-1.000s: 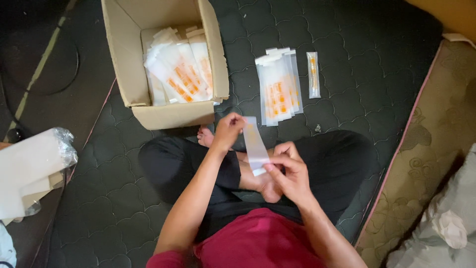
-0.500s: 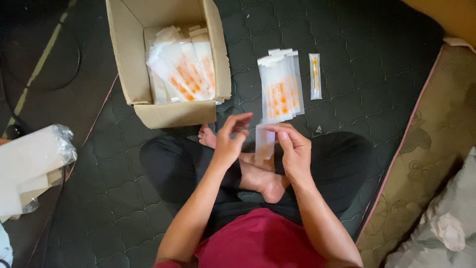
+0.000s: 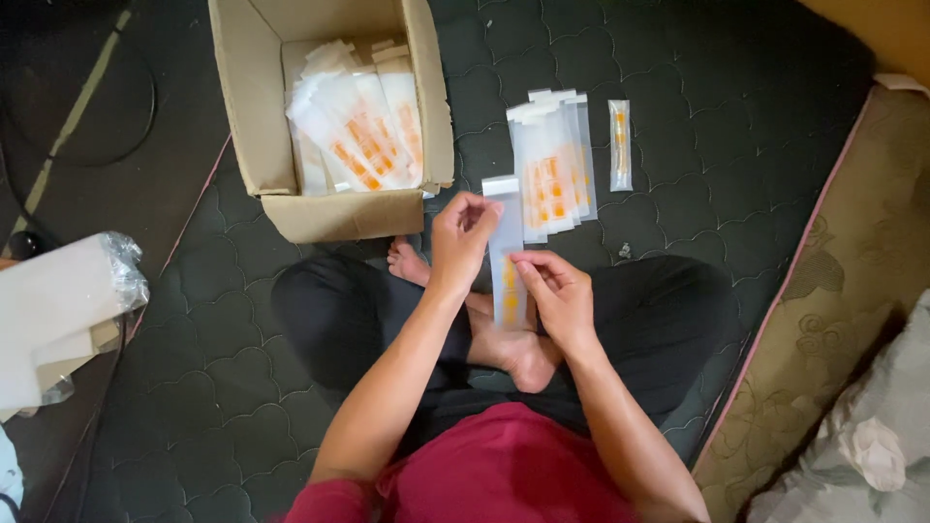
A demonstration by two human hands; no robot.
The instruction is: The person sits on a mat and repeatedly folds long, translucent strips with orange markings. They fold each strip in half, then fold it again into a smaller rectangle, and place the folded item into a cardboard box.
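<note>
Left hand (image 3: pixel 463 237) pinches the clear sachet (image 3: pixel 506 247) at its top flap; right hand (image 3: pixel 557 291) pinches it lower, keeping it taut; finished stack (image 3: pixel 550 179) fanned beside cardboard box (image 3: pixel 334 208).

Cardboard box (image 3: pixel 334 208) far wall cut by top edge of frame. Plastic-wrapped bundle (image 3: pixel 63 315) cut by left edge. Narrow clear packet (image 3: pixel 506 254) motion-blurred, orange contents unreadable, lower end hidden behind right hand (image 3: pixel 560 295). Small speck (image 3: pixel 625 251) on dark quilted mat (image 3: pixel 736 145) too small to tell.
</note>
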